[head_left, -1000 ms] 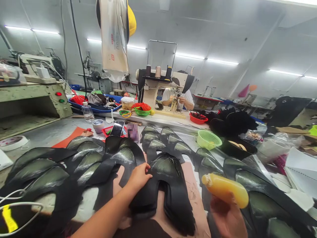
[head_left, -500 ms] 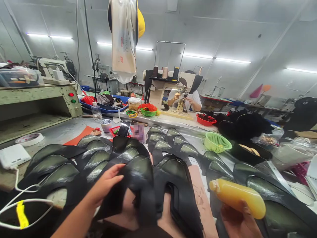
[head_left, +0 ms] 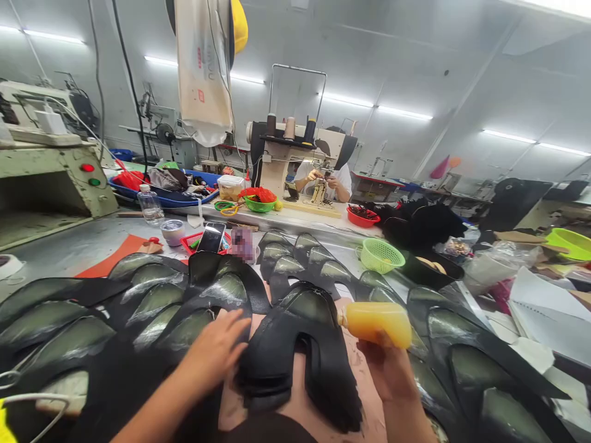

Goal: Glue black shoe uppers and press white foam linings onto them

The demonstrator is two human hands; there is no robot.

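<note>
My right hand (head_left: 388, 360) is wrapped around a squeeze bottle (head_left: 376, 323) of yellow-orange liquid. The bottle lies nearly level, its nozzle pointing left towards a stack of black U-shaped pieces (head_left: 300, 332). That stack lies on a pinkish board (head_left: 369, 394), and its top piece has a dull greenish, curved patch. My left hand (head_left: 224, 341) is open, fingers spread, just left of the stack; whether it touches the stack I cannot tell. Overlapping black pieces with shiny, wet-looking patches (head_left: 161, 286) spread out to the left, and similar pieces (head_left: 466, 332) lie on the right.
Behind the pieces stand a phone (head_left: 212, 237), a tape-like roll (head_left: 172, 232) and a green basket (head_left: 382, 255). A sewing machine (head_left: 258, 157) rises at the back, with another person's hands (head_left: 323, 176) working beyond it. A white cable (head_left: 41, 397) runs at lower left.
The view has turned right. The black piece by my left hand has left the middle, uncovering the stack and board. My right hand has brought the bottle up and left, close to the stack.
</note>
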